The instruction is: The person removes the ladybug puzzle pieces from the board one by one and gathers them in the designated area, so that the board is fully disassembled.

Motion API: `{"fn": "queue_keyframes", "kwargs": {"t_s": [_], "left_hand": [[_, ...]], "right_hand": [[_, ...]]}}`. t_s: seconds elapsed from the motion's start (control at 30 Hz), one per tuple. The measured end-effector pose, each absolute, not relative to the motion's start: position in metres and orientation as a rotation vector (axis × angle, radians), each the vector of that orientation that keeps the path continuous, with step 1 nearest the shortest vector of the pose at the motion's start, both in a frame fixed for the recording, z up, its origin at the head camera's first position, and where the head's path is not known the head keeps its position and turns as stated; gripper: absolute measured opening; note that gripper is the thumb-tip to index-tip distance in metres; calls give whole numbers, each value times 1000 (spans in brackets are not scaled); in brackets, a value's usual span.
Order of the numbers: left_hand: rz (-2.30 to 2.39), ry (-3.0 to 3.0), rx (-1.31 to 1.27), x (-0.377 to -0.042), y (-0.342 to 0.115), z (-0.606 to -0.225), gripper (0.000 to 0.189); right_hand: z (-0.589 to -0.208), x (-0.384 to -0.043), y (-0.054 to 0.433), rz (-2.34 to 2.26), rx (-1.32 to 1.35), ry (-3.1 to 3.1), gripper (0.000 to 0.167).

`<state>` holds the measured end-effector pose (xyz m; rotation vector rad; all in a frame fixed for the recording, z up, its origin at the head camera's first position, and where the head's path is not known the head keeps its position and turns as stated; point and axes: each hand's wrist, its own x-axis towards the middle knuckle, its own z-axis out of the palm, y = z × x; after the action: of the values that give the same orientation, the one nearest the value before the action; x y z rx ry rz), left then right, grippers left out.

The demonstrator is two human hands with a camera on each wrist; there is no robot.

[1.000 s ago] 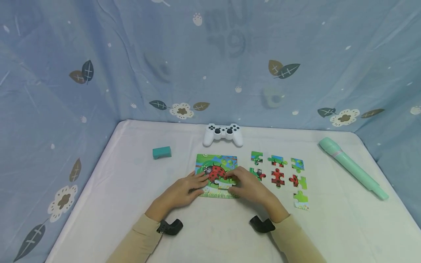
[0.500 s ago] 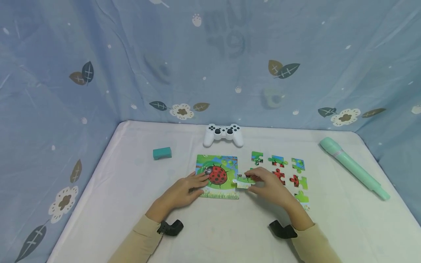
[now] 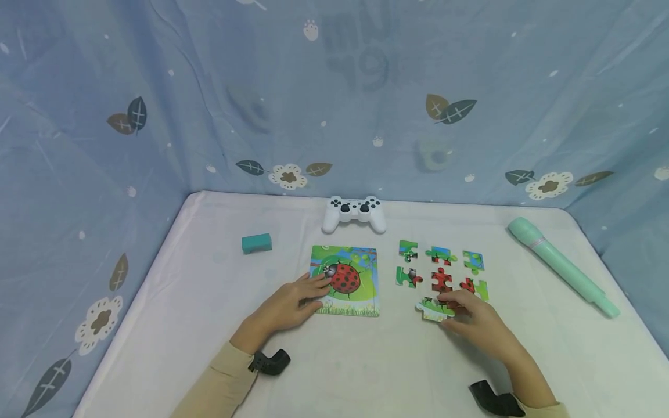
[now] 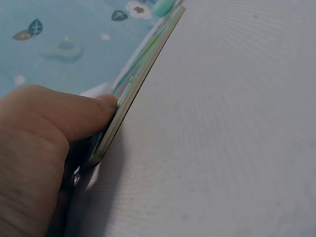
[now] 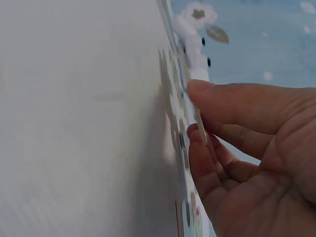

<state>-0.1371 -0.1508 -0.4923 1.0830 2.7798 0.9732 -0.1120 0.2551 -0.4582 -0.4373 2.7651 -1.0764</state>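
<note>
In the head view a square ladybug puzzle board [image 3: 352,302] lies flat on the table. My left hand [image 3: 290,302] rests on its left side with the fingers extended over the picture. The left wrist view shows the thumb [image 4: 89,116] lying on the board's top near its edge. My right hand [image 3: 478,322] pinches a green puzzle piece [image 3: 432,310] with thumb and fingertips, just below the loose pieces. From the right wrist, this thin piece [image 5: 200,121] is seen edge-on, raised off the table. The right hand covers part of the loose-piece area.
Several loose puzzle pieces, among them a red one [image 3: 441,281], lie in rows right of the board. A white game controller [image 3: 354,213] sits behind it. A teal block [image 3: 256,243] is at back left, and a mint-green microphone-shaped object [image 3: 561,267] at right.
My right hand has carried the puzzle piece from over the board rightward to just below the loose pieces. The ladybug picture is now uncovered on its right side. My left hand has stayed put.
</note>
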Motion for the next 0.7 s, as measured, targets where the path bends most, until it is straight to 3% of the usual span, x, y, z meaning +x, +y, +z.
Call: {"fn": "queue_keyframes", "kwargs": {"t_s": [0.7], "left_hand": [[988,2778,1089,-138,-150,-492,35]], "right_hand": [[-458,-109,262,-834,-498,2887,42]]}}
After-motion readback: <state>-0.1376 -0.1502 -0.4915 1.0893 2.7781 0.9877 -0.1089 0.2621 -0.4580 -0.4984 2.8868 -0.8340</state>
